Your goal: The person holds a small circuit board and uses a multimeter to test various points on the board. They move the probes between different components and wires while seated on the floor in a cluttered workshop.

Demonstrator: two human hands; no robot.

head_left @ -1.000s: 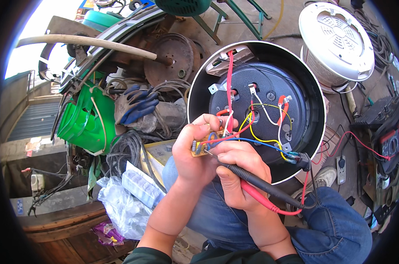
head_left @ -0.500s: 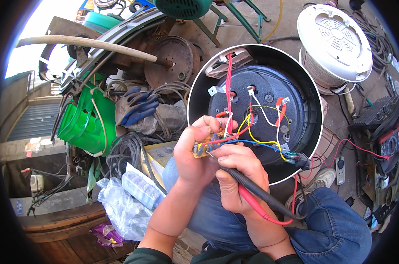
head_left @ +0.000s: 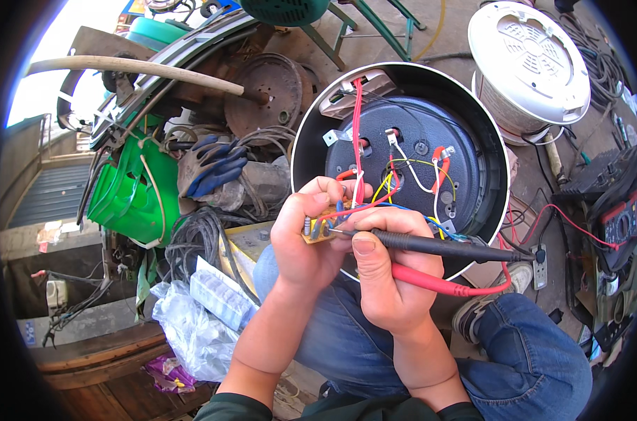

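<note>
My left hand (head_left: 299, 228) pinches a small tan circuit board (head_left: 311, 239) with blue parts and wires on it. Closed around two multimeter probes is my right hand (head_left: 399, 274): a black probe (head_left: 438, 244) and a red probe (head_left: 430, 279). A thin metal tip reaches the board; whether it touches is too small to tell, and the other tip is hidden by my fingers. Just beyond both hands lies the open round housing (head_left: 506, 165) of an appliance, with a dark speckled pan bottom (head_left: 430, 130) inside. Red, white, yellow and blue wires run between it and the board.
A red-and-black multimeter (head_left: 619, 226) lies at the right, near a power strip (head_left: 539, 268). A white round appliance base (head_left: 529, 49) stands at the far right. Leftward are a green plastic container (head_left: 129, 200), blue-grey gloves (head_left: 216, 168), coiled cable (head_left: 199, 242) and a plastic bag (head_left: 192, 330).
My right hand has turned and shifted slightly right, so the probes now lie nearly level instead of slanting down toward me. My left hand keeps the board in nearly the same place.
</note>
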